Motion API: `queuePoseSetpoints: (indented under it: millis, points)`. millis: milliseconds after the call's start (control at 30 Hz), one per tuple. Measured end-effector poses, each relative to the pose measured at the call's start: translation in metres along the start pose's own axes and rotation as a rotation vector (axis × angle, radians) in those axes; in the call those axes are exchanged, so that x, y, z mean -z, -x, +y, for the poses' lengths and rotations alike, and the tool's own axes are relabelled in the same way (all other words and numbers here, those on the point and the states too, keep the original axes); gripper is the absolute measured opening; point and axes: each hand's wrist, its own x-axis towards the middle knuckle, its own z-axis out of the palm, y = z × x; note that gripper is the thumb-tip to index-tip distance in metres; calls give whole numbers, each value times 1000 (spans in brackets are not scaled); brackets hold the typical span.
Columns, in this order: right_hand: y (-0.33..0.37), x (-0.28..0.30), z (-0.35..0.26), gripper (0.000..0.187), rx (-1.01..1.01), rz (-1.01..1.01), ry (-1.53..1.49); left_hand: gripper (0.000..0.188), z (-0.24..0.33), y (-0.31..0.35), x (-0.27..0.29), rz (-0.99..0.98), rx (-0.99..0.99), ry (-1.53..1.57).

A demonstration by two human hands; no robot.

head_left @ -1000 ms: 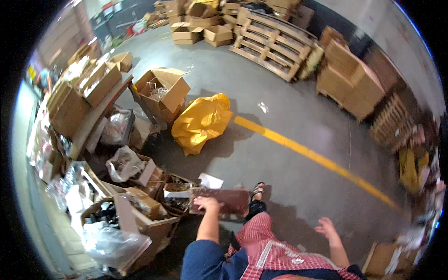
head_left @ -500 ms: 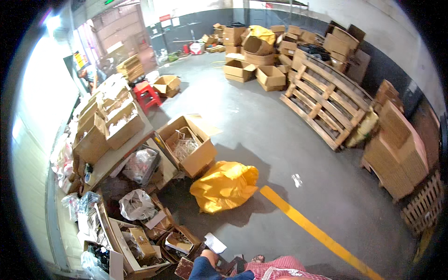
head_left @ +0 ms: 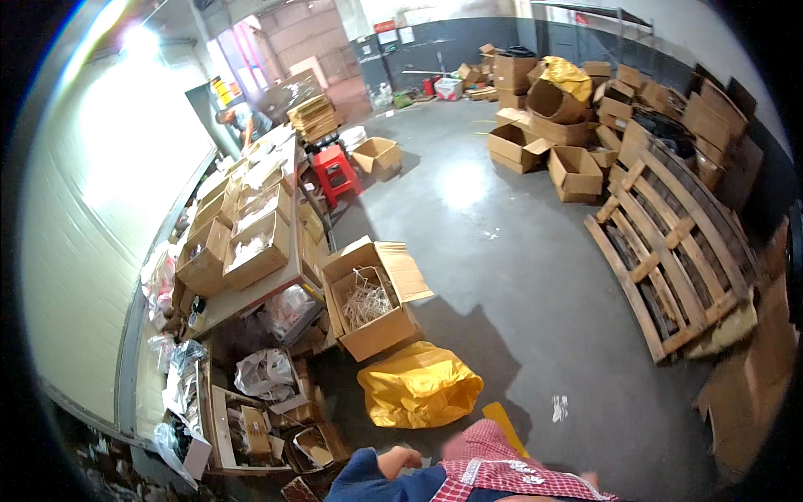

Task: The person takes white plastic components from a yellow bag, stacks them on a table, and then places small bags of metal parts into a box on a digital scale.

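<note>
My left hand (head_left: pixel 400 458) hangs below a dark blue sleeve at the lower edge, its fingers curled, with no object showing in it. It is nearest to a crumpled yellow plastic sack (head_left: pixel 418 389) on the floor, and apart from it. Only a sliver of my right hand (head_left: pixel 592 479) shows beside my red checked apron (head_left: pixel 493 477); its fingers are hidden. Just beyond the sack stands an open cardboard box (head_left: pixel 376 335) holding pale, tangled, strip-like pieces.
At left, a long workbench (head_left: pixel 242 303) carries several open boxes; cartons with scrap (head_left: pixel 219 418) crowd below. A person (head_left: pixel 248 121) bends at its far end, near a red stool (head_left: pixel 335 174). A wooden pallet (head_left: pixel 661 251) leans at right, by piled cartons (head_left: pixel 577 171).
My view has swung left and the scene has shifted right and down. The left hand now shows more plainly beside the apron. A white sheet seen near it earlier is out of sight.
</note>
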Motion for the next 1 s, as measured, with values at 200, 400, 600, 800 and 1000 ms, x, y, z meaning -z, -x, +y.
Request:
queuePoseSetpoints:
  millis: [200, 400, 600, 800, 1000]
  points:
    - [-170, 14, -271, 13, 267, -48, -99, 50, -30, -86, 65, 120, 829, 125]
    - [-271, -15, -434, 10, 131, -53, -15, 37, -50, -167, 211, 89, 657, -9]
    - [-297, -100, -613, 23, 467, -515, 864, 31, 42, -311, 500, 536, 466, 899]
    - [-370, -197, -803, 20, 348, -443, 885, 37, 49, -356, 722, 1029, 250, 352]
    - [-461, -257, -990, 18, 369, -405, 1244, 30, 12, -326, 769, 929, 607, 787]
